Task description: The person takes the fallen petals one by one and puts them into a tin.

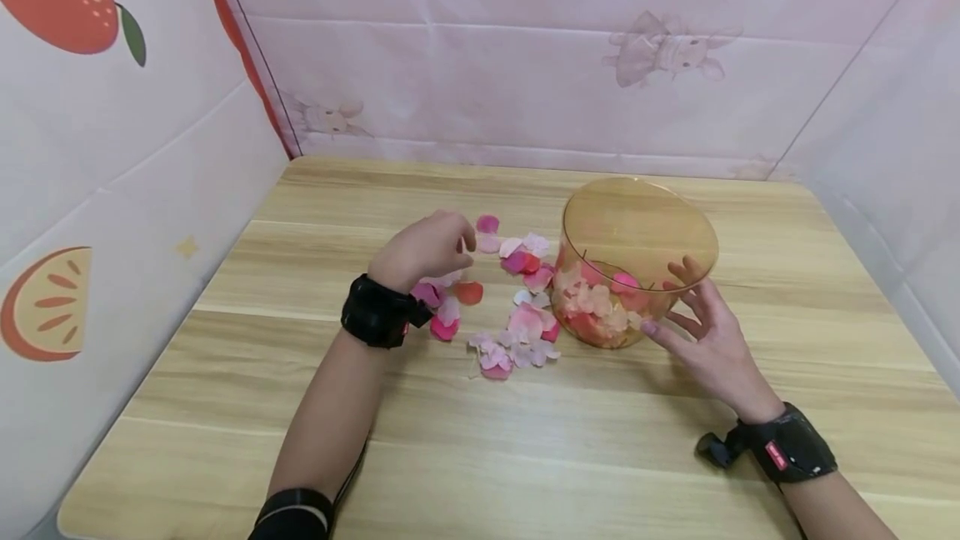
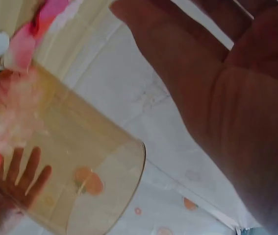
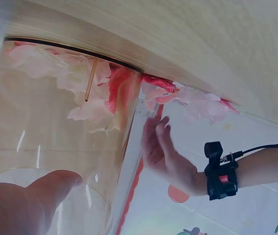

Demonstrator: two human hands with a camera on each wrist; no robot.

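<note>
Amber-tinted clear plastic tub (image 1: 637, 261) stood upright on the wooden bench (image 1: 525, 457), a layer of pink, red and cream fabric petals (image 1: 603, 307) in its bottom. Loose petals (image 1: 517, 332) lay scattered on the bench just left of the tub, some touching its base. Left hand (image 1: 427, 252) hovered over the far side of that scatter, fingers loosely curled and pointing down; whether it pinched a petal couldn't be told. The left wrist view showed a relaxed palm, nothing clearly held. Right hand (image 1: 701, 327) sat spread against the tub's near-right wall, fingers straight, steadying rather than gripping; the right wrist view showed its fingertips (image 3: 28, 200) on the wall.

Judgement on doing this well: keep the right hand flat on the wall so the light tub doesn't slide, gather petals in small pinches from the outer edge inward, release low inside the rim so none drift back out.
</note>
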